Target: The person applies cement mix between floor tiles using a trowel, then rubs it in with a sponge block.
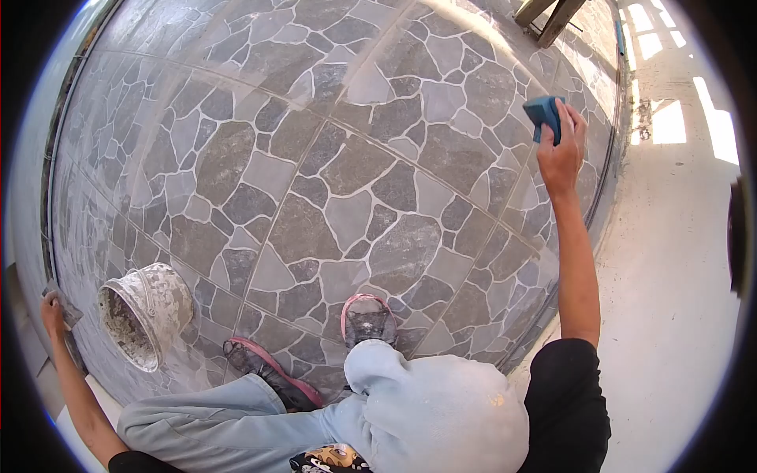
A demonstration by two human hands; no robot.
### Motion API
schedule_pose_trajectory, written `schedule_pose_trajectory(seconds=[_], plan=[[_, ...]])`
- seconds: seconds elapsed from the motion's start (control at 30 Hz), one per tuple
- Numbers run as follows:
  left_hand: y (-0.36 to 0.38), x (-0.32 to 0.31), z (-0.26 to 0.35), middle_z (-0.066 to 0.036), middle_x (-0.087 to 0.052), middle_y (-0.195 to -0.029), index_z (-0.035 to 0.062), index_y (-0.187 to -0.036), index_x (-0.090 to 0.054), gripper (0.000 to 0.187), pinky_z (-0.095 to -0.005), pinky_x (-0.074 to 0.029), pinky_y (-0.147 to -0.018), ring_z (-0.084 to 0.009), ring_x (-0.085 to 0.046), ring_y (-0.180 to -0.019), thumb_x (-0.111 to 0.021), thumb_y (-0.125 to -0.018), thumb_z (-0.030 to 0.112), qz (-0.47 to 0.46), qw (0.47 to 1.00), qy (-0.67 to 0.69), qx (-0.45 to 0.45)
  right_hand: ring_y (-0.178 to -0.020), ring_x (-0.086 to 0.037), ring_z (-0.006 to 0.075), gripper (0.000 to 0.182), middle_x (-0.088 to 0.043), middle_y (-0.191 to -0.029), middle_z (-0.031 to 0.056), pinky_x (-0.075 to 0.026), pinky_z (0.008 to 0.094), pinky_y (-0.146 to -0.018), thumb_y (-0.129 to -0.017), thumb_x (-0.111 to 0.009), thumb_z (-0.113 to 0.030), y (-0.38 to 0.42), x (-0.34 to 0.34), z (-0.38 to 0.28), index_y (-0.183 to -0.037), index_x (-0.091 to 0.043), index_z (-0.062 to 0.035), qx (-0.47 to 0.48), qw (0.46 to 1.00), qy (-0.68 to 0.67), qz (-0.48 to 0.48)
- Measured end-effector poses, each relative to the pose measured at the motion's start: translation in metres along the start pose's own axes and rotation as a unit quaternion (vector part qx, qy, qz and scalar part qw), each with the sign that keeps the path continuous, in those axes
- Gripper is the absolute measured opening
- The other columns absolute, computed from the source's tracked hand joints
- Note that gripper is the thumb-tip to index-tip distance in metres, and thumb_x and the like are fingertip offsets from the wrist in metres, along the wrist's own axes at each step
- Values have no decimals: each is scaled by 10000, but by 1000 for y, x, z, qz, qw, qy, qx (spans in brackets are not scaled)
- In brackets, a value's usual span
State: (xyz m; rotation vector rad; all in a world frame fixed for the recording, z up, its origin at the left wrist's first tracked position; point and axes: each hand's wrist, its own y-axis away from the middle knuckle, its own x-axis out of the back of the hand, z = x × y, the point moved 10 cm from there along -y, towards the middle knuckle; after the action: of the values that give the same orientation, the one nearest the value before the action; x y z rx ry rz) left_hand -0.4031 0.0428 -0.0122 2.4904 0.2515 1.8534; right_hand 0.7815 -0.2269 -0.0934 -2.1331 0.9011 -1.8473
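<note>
My right hand (561, 154) is stretched out over the tiled floor at the right, fingers closed round a teal sponge (544, 114). The sponge is bent in the grip. At the far left edge, my left hand (53, 310) grips a small grey flat piece (69, 309) whose kind I cannot make out. Beside that hand, on its right, a white bucket (175, 296) crusted with dried mortar is tilted in view, its mouth towards the lower left. Under both hands spreads the floor of stone-patterned tiles (331, 225) with pale lines between the shapes.
My shoes (369, 319) rest on the tiles, with my knees bent in pale trousers. A pale strip of ground (654, 260) with sunlit patches runs along the right. Wooden legs (558, 22) stand at the top right. A dark edge (59, 134) bounds the floor on the left.
</note>
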Motion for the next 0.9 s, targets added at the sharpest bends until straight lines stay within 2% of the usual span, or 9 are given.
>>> schedule_pose_trajectory(seconds=[0.13,0.23,0.43,0.5,0.57,0.67,0.8,0.83,0.9], plan=[[17,9,-53,-162,-738,-1195,-2,-1192,-726,354,-376,-482,-1031,-300,-674,-1159,-541,-921,131,41,998,43,22,-1281,-535,418,534,-531,-1371,248,-489,455,-1050,-849,-643,78,169,8,-19,-1365,-644,-64,-117,985,-57,-111],[8,-10,-53,-162,-737,-1208,15,-1212,-731,375,-377,-485,-1038,-302,-673,-1175,-542,-921,155,55,996,49,46,-1168,-580,417,466,-564,-1277,237,-496,472,-993,-833,-644,73,211,-30,-38,-1280,-690,-54,-140,979,-84,-119],[-74,5,112,-155,-747,-1172,72,-1195,-746,342,-390,-514,-998,-323,-689,-1140,-554,-932,179,106,988,108,-40,-1093,-613,401,299,-652,-1143,208,-495,492,-954,-860,-628,-53,75,-155,-238,-1142,-728,-44,27,985,-171,7],[-117,10,185,-166,-740,-1186,62,-1191,-746,322,-391,-505,-1005,-322,-683,-1144,-560,-945,158,105,981,119,-107,-1146,-603,362,261,-644,-1200,173,-474,473,-987,-905,-582,-126,30,-195,-303,-1098,-750,-74,47,978,-202,-14],[-125,28,269,-169,-738,-1183,69,-1185,-746,312,-400,-505,-997,-333,-682,-1133,-558,-951,155,106,979,106,-140,-1163,-596,343,264,-640,-1219,141,-459,463,-1006,-909,-575,-133,14,-213,-337,-1096,-761,-118,103,978,-117,-139],[-170,27,345,-171,-734,-1179,86,-1171,-749,294,-420,-506,-975,-354,-681,-1107,-560,-960,164,107,960,99,-238,-1164,-598,327,260,-644,-1218,111,-454,463,-1014,-890,-602,-115,47,-169,-265,-1080,-773,-164,70,976,-138,-156],[-221,8,372,-151,-737,-1198,115,-1239,-739,361,-407,-511,-984,-323,-685,-1133,-566,-938,211,158,950,207,-173,-1140,-597,368,309,-608,-1176,144,-517,477,-952,-834,-631,2,168,-61,-75,-1076,-731,-162,-17,979,1,-202],[-222,-4,388,-145,-738,-1206,128,-1254,-738,391,-407,-510,-999,-318,-683,-1153,-561,-922,234,149,947,238,-154,-1136,-604,388,282,-609,-1176,163,-521,470,-958,-814,-675,-26,188,-28,-24,-1062,-723,-152,-68,963,96,-243],[-195,-19,455,-173,-726,-1208,134,-1196,-758,379,-430,-504,-1017,-346,-676,-1156,-547,-893,223,123,944,250,-178,-1159,-600,409,348,-596,-1205,207,-520,489,-977,-795,-745,-99,219,22,80,-1140,-711,-108,-149,844,318,-406]])
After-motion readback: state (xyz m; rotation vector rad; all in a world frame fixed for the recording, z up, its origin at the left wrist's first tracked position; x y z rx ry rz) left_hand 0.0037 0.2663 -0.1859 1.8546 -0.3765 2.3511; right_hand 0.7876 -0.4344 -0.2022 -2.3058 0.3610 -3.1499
